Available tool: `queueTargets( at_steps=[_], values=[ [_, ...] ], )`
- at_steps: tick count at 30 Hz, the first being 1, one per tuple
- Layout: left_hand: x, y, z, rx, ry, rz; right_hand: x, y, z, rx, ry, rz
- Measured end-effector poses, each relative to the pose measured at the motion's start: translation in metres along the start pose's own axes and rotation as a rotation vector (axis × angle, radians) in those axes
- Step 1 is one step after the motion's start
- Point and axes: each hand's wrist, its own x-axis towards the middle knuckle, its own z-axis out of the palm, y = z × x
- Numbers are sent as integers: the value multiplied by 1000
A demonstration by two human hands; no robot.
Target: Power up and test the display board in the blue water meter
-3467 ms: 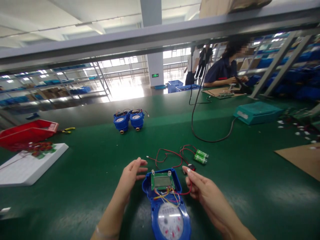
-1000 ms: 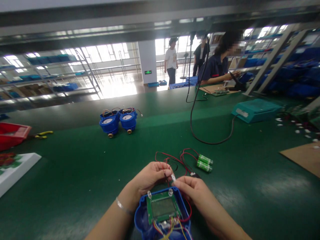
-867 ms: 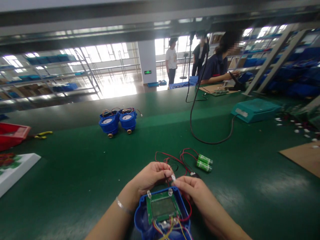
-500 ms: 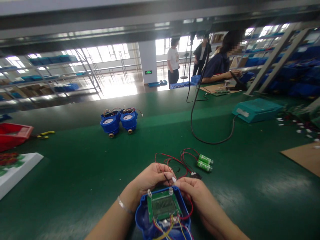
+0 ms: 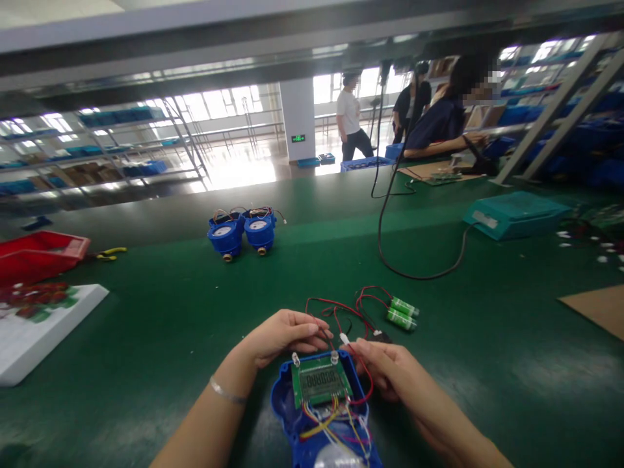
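A blue water meter housing [image 5: 292,416] lies open at the near edge, with a green circuit board and LCD [image 5: 319,382] showing digits. My left hand [image 5: 283,335] pinches red and black wires just beyond the board. My right hand [image 5: 387,367] pinches a small white connector [image 5: 344,338] on a red wire. Those wires [image 5: 348,311] loop back to two green batteries [image 5: 402,312] lying on the green mat.
Two more blue meters [image 5: 242,231] stand further back. A white foam tray [image 5: 43,322], a red bin [image 5: 41,253] and yellow pliers [image 5: 111,253] are at left. A teal box [image 5: 517,214] with a black cable [image 5: 419,273] and cardboard [image 5: 597,309] are at right. People work behind.
My hands came together on the wire ends beyond the board, then drew slightly apart. The LCD went from blank to showing digits. The view shifted a little, bringing more of the meter in.
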Motion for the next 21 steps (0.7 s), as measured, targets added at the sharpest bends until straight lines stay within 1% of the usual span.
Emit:
queueTargets(
  at_steps=[3, 6, 8, 10, 13, 16, 19, 21],
  values=[
    [-29, 2, -6, 96, 151, 45, -4, -1, 0, -72, -44, -80],
    [-64, -2, -3, 225, 306, 58, -6, 0, 3, -81, -97, -131],
    [-83, -9, 1, 279, 343, 48, -7, 1, 5, -61, -106, -122],
    [-96, -17, 6, 295, 305, 30, -7, 3, 6, -64, -81, -124],
    [-101, -27, 12, 274, 231, 12, -7, 5, 6, -130, -21, -168],
    [-95, -34, 15, 218, 244, 7, -6, 6, 8, -152, -5, -216],
    [-85, -41, 12, 158, 233, -29, -4, 7, 10, -117, -10, -220],
    [-80, -47, 6, 143, 218, 2, -1, 10, 11, -86, -12, -217]
  ],
)
